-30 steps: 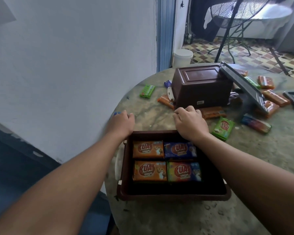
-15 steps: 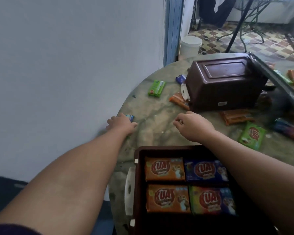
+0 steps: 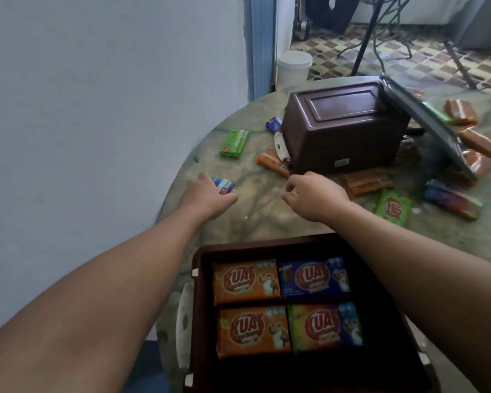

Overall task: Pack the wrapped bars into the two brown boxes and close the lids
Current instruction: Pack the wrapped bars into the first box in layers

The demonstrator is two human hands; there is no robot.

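The left hand (image 3: 207,194) rests on a small blue bar (image 3: 224,185), grip unclear; right hand (image 3: 312,198) loosely curled, empty; likely light, crinkly, slippery, best pinched across its long edges.

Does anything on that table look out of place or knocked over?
Yes: the far brown box lies tipped on its side, its lid hanging open, with wrapped bars scattered around it. The near box sits upright, holding four packs.

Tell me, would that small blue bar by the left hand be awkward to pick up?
Probably not. The blue bar looks small and flat, so likely light and won't roll. Its glossy wrapper may be a little slippery. It lies near the table edge, where the left hand touches it, so a careless push might knock it off.
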